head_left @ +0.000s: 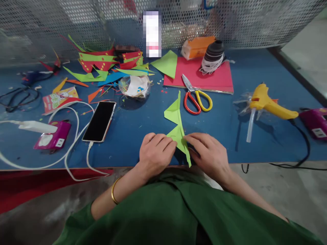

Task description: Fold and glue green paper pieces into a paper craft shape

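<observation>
At the near edge of the blue table, both hands press down on a folded green paper that lies between them. The left hand covers its left corner with curled fingers, and the right hand pins its right edge; whether either actually pinches the sheet is hard to tell from here. Just beyond lie red-and-yellow scissors, a phone to the left, a yellow glue gun to the right
</observation>
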The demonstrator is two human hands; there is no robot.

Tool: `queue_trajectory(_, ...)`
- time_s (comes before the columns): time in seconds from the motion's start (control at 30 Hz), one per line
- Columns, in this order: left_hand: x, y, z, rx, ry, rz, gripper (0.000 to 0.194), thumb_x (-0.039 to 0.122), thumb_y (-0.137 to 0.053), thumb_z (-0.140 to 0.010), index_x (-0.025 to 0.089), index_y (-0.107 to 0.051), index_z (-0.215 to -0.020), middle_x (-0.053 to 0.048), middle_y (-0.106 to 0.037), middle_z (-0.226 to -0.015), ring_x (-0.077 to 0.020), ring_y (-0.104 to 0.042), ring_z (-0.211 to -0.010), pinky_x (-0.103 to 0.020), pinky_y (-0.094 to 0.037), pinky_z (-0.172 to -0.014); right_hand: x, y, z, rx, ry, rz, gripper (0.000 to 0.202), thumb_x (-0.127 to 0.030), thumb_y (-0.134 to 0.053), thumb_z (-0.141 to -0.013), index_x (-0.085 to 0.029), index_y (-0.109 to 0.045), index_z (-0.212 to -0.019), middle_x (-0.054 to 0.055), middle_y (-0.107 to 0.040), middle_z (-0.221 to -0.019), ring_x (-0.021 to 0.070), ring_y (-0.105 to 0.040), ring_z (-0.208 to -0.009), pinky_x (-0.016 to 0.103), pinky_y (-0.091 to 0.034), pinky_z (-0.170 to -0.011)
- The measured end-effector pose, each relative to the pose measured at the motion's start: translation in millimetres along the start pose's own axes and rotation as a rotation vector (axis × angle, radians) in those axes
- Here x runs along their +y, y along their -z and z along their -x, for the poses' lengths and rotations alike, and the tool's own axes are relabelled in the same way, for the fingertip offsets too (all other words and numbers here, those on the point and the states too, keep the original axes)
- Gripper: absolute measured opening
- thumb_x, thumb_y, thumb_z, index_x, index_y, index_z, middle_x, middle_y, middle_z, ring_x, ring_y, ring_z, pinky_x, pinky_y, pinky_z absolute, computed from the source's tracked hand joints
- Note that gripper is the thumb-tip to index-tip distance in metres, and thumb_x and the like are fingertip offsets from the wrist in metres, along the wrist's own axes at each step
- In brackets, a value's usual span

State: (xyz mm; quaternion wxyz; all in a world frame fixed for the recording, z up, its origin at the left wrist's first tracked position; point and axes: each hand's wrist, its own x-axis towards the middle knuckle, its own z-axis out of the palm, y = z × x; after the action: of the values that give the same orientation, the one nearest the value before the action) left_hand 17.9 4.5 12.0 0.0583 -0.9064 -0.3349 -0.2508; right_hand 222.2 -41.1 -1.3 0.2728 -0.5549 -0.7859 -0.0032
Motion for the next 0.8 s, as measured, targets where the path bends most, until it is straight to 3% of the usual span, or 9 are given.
queue_trajectory(0.07,0,-0.7,0,-0.037,-0.008,0.005,0.019,0.019,-0.054,-0.096,0.024,-0.070,-0.088,0.002,-0.076,-0.085,-0.0165,-0.064,-0.083,-0.038,-0.037,-0.079,-1,-2,-2,-0.021,0.096,0.015,0.026,-0.015,-0.048,-0.096,-0.022,-0.069,-0.110,0.006,-0.076,-0.102,0.0199,-0.068,-0.092,0.034,-0.049,-0.080)
queue_trajectory(0.17,-3,-0.7,-1,-0.087,-0.009,0.033,0.017,0.021,-0.055,-0.097,0.023,-0.070,-0.088,0.001,-0.076,-0.085,-0.0175,-0.064,-0.084,-0.038,-0.037,-0.080,-3,-4,-3,-0.029,0.125,-0.002,0.029,-0.009,-0.043,-0.095,-0.019,-0.066,-0.109,0.005,-0.076,-0.089,0.0187,-0.067,-0.084,0.035,-0.045,-0.080)
queue_trajectory(0.47,-18,-0.6,1,-0.193,0.305,0.334,0.012,0.032,-0.068,-0.091,0.026,-0.073,-0.082,0.002,-0.073,-0.086,-0.0176,-0.064,-0.085,-0.036,-0.040,-0.075,-3,-3,-4,-0.052,-0.107,-0.198,0.016,-0.016,-0.053,-0.095,-0.024,-0.065,-0.100,0.002,-0.078,-0.093,0.0193,-0.070,-0.086,0.036,-0.046,-0.079)
queue_trajectory(0.8,-21,-5.4,-2,-0.175,0.341,0.439,0.009,0.025,-0.070,-0.089,0.024,-0.072,-0.080,0.001,-0.070,-0.081,-0.0170,-0.061,-0.080,-0.035,-0.040,-0.072,-9,-6,-11,-0.037,-0.248,-0.197,0.007,-0.024,-0.057,-0.096,-0.021,-0.060,-0.102,0.003,-0.074,-0.086,0.0202,-0.065,-0.077,0.036,-0.044,-0.071)
